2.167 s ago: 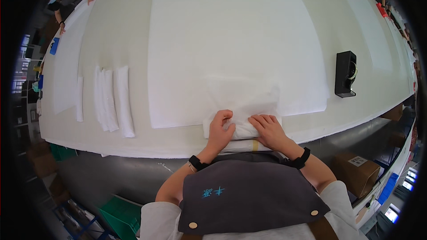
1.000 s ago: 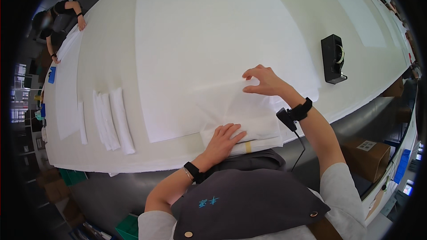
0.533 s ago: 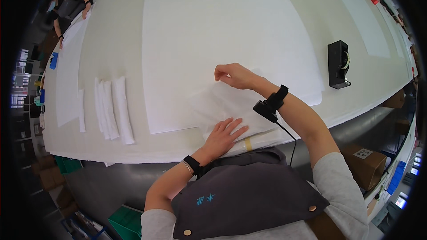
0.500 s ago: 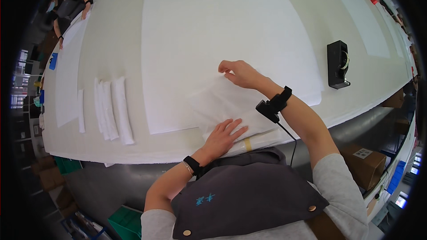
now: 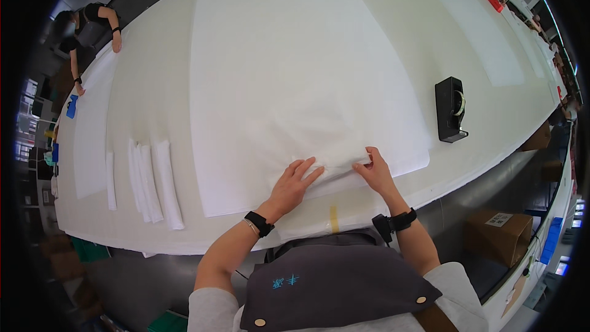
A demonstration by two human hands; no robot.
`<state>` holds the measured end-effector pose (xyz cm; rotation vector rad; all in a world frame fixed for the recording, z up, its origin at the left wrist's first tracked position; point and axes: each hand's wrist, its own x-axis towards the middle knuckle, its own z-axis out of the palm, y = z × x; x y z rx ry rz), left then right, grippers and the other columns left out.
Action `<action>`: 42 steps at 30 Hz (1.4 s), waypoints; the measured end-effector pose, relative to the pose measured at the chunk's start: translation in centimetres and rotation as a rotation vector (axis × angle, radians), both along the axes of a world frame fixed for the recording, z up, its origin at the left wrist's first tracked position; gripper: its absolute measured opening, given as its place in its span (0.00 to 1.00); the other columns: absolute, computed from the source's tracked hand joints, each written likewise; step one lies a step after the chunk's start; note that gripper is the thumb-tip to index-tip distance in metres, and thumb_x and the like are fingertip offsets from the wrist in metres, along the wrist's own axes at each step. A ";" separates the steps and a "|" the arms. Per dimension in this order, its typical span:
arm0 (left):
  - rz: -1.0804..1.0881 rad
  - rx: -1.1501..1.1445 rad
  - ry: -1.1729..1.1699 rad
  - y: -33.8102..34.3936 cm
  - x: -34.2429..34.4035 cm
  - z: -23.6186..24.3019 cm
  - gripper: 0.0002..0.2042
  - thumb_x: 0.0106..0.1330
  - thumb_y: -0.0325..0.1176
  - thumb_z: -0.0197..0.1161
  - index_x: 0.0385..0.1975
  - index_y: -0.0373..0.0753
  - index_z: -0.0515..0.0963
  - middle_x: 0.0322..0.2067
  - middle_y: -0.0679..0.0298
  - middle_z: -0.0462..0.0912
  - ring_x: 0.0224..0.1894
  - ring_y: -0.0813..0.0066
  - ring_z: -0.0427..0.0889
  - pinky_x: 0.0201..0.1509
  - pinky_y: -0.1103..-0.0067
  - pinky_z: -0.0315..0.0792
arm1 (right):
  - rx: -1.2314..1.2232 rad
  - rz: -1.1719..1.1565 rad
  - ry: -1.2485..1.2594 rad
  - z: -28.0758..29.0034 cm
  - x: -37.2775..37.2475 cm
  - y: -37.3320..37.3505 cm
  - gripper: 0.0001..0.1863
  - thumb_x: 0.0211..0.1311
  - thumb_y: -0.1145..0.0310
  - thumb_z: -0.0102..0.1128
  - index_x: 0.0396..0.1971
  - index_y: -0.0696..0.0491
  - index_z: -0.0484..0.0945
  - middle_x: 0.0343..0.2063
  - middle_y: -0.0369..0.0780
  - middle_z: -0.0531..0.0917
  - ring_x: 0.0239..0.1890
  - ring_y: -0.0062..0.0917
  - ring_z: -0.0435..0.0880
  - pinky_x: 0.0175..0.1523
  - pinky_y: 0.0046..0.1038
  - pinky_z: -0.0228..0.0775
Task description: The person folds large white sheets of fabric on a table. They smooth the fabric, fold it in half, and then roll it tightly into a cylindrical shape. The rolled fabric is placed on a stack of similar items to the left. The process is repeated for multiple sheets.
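Note:
A large white sheet [image 5: 270, 74] lies spread over the table in front of me. By its near edge is a thin, crumpled white sheet [image 5: 335, 172], gathered into a fold. My left hand [image 5: 290, 187] rests on this thin sheet, fingers stretched out and thumb apart. To its right, my right hand [image 5: 376, 171] is closed, pinching the thin sheet between thumb and fingers. Nearest my body lies a flat, clear-wrapped white bundle [image 5: 307, 224] with a strip of yellow tape [image 5: 334, 218].
Several white rolls [image 5: 167, 184] lie at left. A black tape dispenser [image 5: 450, 110] stands right of the large sheet. Across the left corner a co-worker [image 5: 101, 21] reaches onto the table; other people are at far right. A cardboard box [image 5: 499, 233] sits below the right edge.
My right hand has come down and right, from above the thin sheet to pinching its fold. My left hand has shifted forward on the sheet. The view has tilted slightly.

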<state>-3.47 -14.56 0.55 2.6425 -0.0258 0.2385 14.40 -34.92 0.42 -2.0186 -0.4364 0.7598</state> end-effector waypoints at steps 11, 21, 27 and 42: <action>0.722 -1.243 -0.137 0.6 2.4 0.9 0.35 0.55 0.29 0.65 0.64 0.40 0.57 0.56 0.55 0.63 0.56 0.63 0.65 0.53 0.70 0.69 | -0.175 0.758 -0.831 -0.7 -1.8 2.7 0.39 0.58 0.57 0.60 0.68 0.44 0.53 0.67 0.39 0.57 0.70 0.33 0.53 0.70 0.51 0.42; 0.681 -1.455 0.260 4.4 3.7 -2.0 0.03 0.56 0.25 0.63 0.27 0.34 0.76 0.18 0.68 0.74 0.18 0.83 0.70 0.21 0.85 0.64 | -0.226 0.807 -0.795 0.1 -1.9 3.8 0.38 0.58 0.57 0.60 0.67 0.43 0.54 0.67 0.38 0.57 0.70 0.32 0.52 0.70 0.51 0.41; 0.755 -1.095 0.042 3.0 2.9 -3.2 0.15 0.60 0.37 0.64 0.32 0.27 0.76 0.23 0.63 0.79 0.26 0.78 0.76 0.29 0.80 0.70 | -0.190 0.705 -0.876 -0.3 -2.6 4.1 0.35 0.53 0.56 0.63 0.62 0.44 0.62 0.63 0.38 0.64 0.67 0.33 0.59 0.67 0.55 0.43; 0.708 -0.780 -0.164 1.6 4.0 -0.4 0.23 0.59 0.27 0.57 0.56 0.37 0.64 0.30 0.53 0.81 0.33 0.57 0.81 0.40 0.70 0.74 | -0.194 0.494 -0.917 -2.0 -3.6 5.7 0.38 0.44 0.65 0.66 0.60 0.50 0.63 0.61 0.43 0.65 0.65 0.40 0.59 0.66 0.55 0.38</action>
